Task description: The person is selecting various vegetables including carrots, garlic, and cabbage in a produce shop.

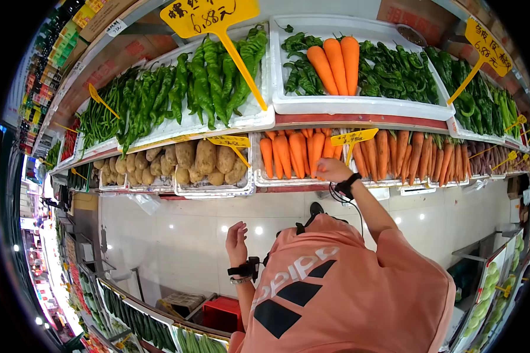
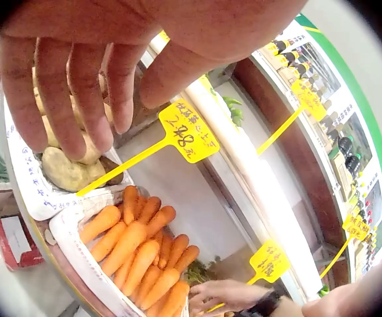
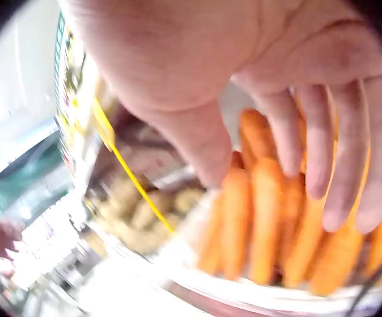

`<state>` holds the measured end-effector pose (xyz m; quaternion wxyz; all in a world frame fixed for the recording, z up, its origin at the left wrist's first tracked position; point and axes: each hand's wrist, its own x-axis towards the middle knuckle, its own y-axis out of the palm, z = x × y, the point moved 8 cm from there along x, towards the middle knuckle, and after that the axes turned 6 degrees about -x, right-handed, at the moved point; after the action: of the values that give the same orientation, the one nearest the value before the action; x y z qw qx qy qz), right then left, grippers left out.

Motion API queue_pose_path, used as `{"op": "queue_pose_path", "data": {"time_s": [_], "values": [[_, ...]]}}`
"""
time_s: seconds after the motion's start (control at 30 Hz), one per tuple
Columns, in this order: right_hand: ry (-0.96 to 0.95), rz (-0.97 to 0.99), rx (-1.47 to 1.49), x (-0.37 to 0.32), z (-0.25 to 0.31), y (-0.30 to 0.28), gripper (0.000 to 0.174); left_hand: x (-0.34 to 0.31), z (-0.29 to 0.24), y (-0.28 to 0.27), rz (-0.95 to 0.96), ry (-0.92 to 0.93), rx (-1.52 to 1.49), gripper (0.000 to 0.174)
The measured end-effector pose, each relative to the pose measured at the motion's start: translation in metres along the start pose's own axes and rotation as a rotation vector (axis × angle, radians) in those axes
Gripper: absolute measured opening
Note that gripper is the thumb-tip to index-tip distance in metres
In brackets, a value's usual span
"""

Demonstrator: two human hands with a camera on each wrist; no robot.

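My right hand [image 1: 334,170] reaches to the front edge of a white tray of smooth orange carrots [image 1: 282,156]. In the right wrist view the fingers of that hand [image 3: 297,59] extend over the carrots [image 3: 265,218], fingertips right at them, with nothing gripped. My left hand [image 1: 237,242] hangs above the floor in front of the stand, holding nothing. Its relaxed fingers overlap the potatoes [image 2: 69,170] in the left wrist view. Three large carrots [image 1: 334,66] lie on the upper tray among dark green peppers [image 1: 394,73].
Potatoes [image 1: 206,159] fill trays to the left, and rougher carrots [image 1: 415,154] lie to the right. Yellow price signs [image 1: 354,137] on stalks stick up between the trays. Long green peppers [image 1: 209,76] lie above. A red crate [image 1: 222,313] stands behind on the left.
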<state>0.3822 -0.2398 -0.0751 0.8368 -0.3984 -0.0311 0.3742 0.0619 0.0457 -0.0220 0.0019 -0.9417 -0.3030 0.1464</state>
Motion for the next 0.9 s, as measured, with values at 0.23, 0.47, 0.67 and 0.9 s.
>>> {"op": "queue_pose_path", "data": {"time_s": [0.23,0.47,0.67,0.9], "values": [[-0.150,-0.874,0.316,-0.072,0.151,-0.322,0.034,0.002,0.004,0.007,0.037,0.051,-0.013,0.031],[0.262,-0.556,-0.413,0.058,0.083,-0.382,0.064,0.006,-0.005,0.008,0.057,0.070,-0.021,0.032],[0.307,-0.366,-0.043,0.097,0.044,-0.377,0.049,0.004,-0.007,-0.005,0.009,0.072,-0.037,0.031],[0.046,-0.562,0.419,0.029,0.103,-0.378,0.048,0.001,0.013,-0.013,-0.015,0.063,-0.093,0.031]]}}
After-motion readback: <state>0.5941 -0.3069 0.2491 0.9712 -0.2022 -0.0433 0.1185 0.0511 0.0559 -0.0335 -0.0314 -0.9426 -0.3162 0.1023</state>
